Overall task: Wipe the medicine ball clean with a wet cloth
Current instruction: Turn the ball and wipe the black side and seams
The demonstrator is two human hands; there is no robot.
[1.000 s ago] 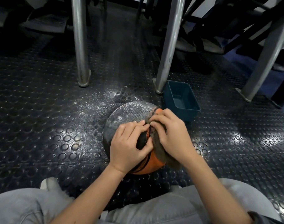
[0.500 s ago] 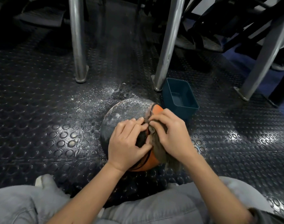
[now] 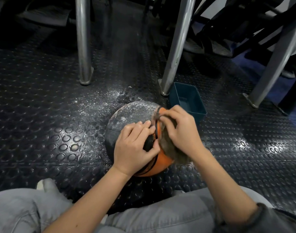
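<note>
Head view: medicine ball (image 3: 127, 118) on floor (image 3: 42, 115) close in front of me, far half powder-grey; right hand (image 3: 179, 130) fingers clamped on cloth (image 3: 175, 153) over orange side; left hand (image 3: 133, 150) bent-fingered atop ball, pinching cloth or just bracing, cannot tell; risk: ball rolls toward blue tub (image 3: 187, 101) if brace slips; cloth mostly hidden under hand.
</note>
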